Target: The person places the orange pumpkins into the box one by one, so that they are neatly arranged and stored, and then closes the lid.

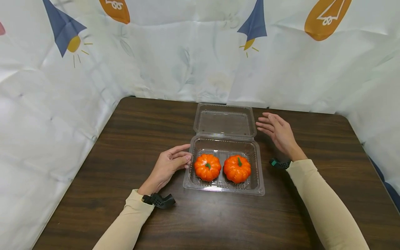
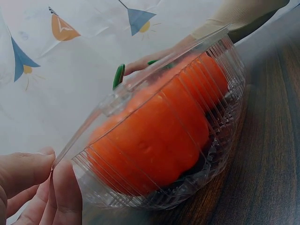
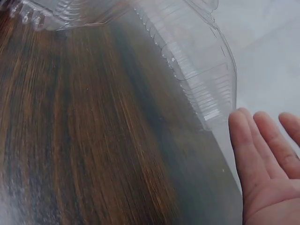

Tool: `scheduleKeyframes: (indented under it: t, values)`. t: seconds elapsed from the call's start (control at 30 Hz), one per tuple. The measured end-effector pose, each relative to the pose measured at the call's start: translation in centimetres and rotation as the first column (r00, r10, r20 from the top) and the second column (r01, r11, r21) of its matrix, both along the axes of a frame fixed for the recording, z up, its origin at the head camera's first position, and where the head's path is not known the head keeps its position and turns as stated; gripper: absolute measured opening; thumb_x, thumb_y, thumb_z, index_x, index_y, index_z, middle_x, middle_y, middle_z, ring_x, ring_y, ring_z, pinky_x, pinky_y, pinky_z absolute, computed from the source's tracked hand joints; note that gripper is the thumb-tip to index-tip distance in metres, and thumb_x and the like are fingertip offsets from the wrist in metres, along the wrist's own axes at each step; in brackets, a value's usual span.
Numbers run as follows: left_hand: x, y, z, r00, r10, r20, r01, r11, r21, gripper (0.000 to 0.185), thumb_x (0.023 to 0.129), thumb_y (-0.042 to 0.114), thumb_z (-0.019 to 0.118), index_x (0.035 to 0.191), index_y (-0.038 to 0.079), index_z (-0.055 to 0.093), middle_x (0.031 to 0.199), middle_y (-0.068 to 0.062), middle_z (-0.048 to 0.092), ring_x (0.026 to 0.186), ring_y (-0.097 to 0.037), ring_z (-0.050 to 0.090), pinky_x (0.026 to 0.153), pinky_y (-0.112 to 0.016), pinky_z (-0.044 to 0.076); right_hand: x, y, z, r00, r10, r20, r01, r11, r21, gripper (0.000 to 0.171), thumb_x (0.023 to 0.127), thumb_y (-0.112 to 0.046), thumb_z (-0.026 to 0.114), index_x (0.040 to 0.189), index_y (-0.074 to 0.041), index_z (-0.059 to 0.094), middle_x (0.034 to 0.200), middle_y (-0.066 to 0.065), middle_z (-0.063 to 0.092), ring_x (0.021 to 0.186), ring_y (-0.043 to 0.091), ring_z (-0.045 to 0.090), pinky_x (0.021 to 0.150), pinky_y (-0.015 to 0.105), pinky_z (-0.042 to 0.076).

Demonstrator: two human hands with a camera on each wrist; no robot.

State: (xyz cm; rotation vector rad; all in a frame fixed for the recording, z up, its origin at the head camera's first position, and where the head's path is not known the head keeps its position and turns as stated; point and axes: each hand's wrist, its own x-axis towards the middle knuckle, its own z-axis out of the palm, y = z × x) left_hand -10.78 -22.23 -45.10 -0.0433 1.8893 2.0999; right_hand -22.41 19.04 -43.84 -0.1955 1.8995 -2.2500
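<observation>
A clear plastic clamshell container (image 1: 223, 189) lies on the table with its lid (image 1: 225, 121) folded back, away from me. Two small orange pumpkins sit in its base, a left one (image 1: 207, 167) and a right one (image 1: 237, 169), both with green stems. My left hand (image 1: 168, 165) pinches the left rim of the base between thumb and fingers, as the left wrist view shows close up. Beside the lid's right edge is my right hand (image 1: 276, 130), fingers extended and nothing in its grasp. In the right wrist view the fingertips (image 3: 240, 117) come close to the lid's edge; contact is unclear.
The container stands on a dark wood-grain table (image 1: 140, 121), with the lid near the far edge. Behind and to the sides hangs a white printed cloth (image 1: 162, 62). A black wrist camera (image 1: 159, 200) sits on my left wrist.
</observation>
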Motion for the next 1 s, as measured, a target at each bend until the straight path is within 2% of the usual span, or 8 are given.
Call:
scheduleKeyframes:
  t: [0.13,0.23,0.33,0.5,0.67,0.87,1.0]
  values:
    - [0.0,-0.1,0.0,1.0,0.004,0.003,-0.004,1.0,0.004,0.052,0.097,0.009,0.072,0.147,0.009,0.056,0.11,-0.001,0.074,0.09,-0.011,0.072,0.081,-0.023,0.064,-0.3,-0.1,0.0,0.997,-0.024,0.067,0.022,0.999,0.033,0.075,0.105,-0.048,0.052,0.16,-0.001,0.03,0.143,0.007,0.061,0.12,0.011,0.069,0.099,0.022,0.058]
    - [0.0,-0.1,0.0,1.0,0.004,0.005,-0.004,1.0,0.015,0.052,0.098,0.007,0.071,0.147,0.007,0.055,0.108,0.0,0.074,0.09,-0.009,0.072,0.08,-0.022,0.064,-0.6,-0.1,0.0,0.993,-0.006,0.118,-0.001,0.999,0.055,0.08,0.105,-0.054,0.046,0.163,-0.003,0.025,0.159,0.017,0.047,0.125,0.01,0.066,0.101,0.02,0.057]
    - [-0.1,-0.1,0.0,1.0,0.003,0.004,-0.003,1.0,0.029,0.052,0.098,0.004,0.069,0.148,0.005,0.053,0.106,0.002,0.074,0.089,-0.008,0.072,0.079,-0.022,0.064,-0.9,-0.1,-0.1,0.987,0.047,0.156,-0.058,0.996,0.067,0.079,0.107,-0.057,0.038,0.165,-0.006,0.021,0.168,0.022,0.029,0.136,0.014,0.059,0.104,0.018,0.055]
    - [-0.1,-0.1,0.0,1.0,0.004,0.005,-0.004,0.999,0.033,0.052,0.098,0.004,0.069,0.148,0.005,0.054,0.107,0.001,0.074,0.09,-0.008,0.072,0.078,-0.022,0.064,-1.4,-0.3,-0.1,0.972,0.119,0.203,-0.135,0.989,0.067,0.083,0.106,-0.062,0.031,0.166,-0.007,0.018,0.172,0.021,0.02,0.156,0.03,0.036,0.106,0.018,0.053]
    - [-0.1,-0.1,0.0,1.0,0.004,0.011,-0.005,0.999,0.036,0.052,0.098,0.006,0.07,0.147,0.006,0.054,0.109,-0.002,0.073,0.09,-0.01,0.072,0.079,-0.022,0.064,-1.8,-0.6,0.1,0.953,0.171,0.249,-0.188,0.981,0.048,0.092,0.102,-0.07,0.029,0.166,-0.006,0.012,0.173,0.02,0.015,0.161,0.036,0.021,0.113,0.021,0.049]
    - [0.0,-0.1,0.0,1.0,0.0,0.019,-0.001,0.999,0.045,0.052,0.098,0.007,0.07,0.148,0.007,0.054,0.109,0.0,0.073,0.091,-0.01,0.072,0.079,-0.022,0.064,-2.3,-0.8,0.2,0.927,0.223,0.3,-0.232,0.973,-0.004,0.096,0.101,-0.072,0.023,0.166,-0.005,0.005,0.174,0.021,0.011,0.161,0.037,0.018,0.107,0.021,0.053]
    - [0.0,0.0,0.0,1.0,0.002,0.026,-0.003,0.999,0.041,0.052,0.098,0.007,0.07,0.148,0.008,0.054,0.109,-0.001,0.073,0.09,-0.009,0.072,0.079,-0.021,0.064,-2.7,-0.8,0.3,0.906,0.243,0.345,-0.239,0.969,-0.056,0.096,0.101,-0.073,0.023,0.166,-0.005,0.004,0.174,0.023,0.009,0.16,0.034,0.026,0.102,0.02,0.057]
